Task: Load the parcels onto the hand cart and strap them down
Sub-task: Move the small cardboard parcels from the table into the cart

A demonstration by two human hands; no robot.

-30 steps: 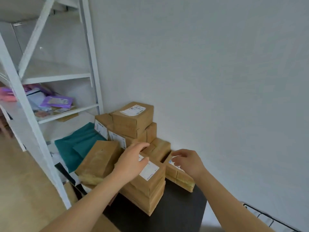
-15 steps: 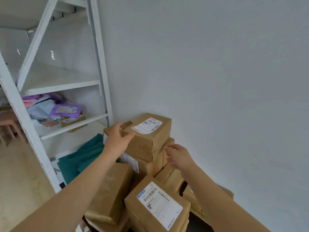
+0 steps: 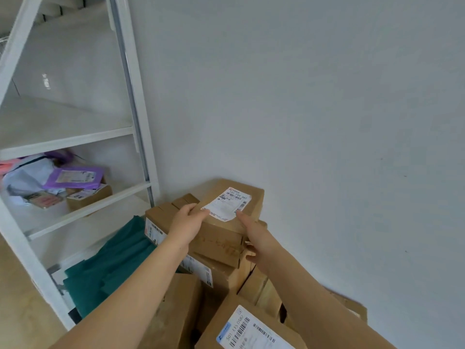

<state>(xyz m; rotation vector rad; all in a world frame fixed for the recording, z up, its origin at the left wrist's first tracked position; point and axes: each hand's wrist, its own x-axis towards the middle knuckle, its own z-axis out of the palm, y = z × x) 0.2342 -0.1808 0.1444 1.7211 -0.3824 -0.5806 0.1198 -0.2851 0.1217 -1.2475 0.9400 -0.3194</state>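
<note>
Brown cardboard parcels are piled against the grey wall. The top parcel (image 3: 219, 244) carries a white shipping label on its lid. My left hand (image 3: 187, 222) grips its left edge, fingers curled over the top. My right hand (image 3: 254, 235) holds its near right corner, with one digit on the lid by the label and the others wrapped round the corner. Another labelled parcel (image 3: 251, 328) lies close at the bottom of the view, and a plain one (image 3: 181, 306) sits under my left forearm. No hand cart or strap is in view.
A white metal shelf rack (image 3: 141, 122) stands on the left and holds a purple mailer (image 3: 75, 177), a small box (image 3: 88, 197) and several bags. A teal cloth bundle (image 3: 113, 268) lies on the floor between the rack and the pile.
Both hands have risen from the lower parcels to the top parcel and taken hold of it. The view has moved closer and higher; the black surface under the pile is out of sight.
</note>
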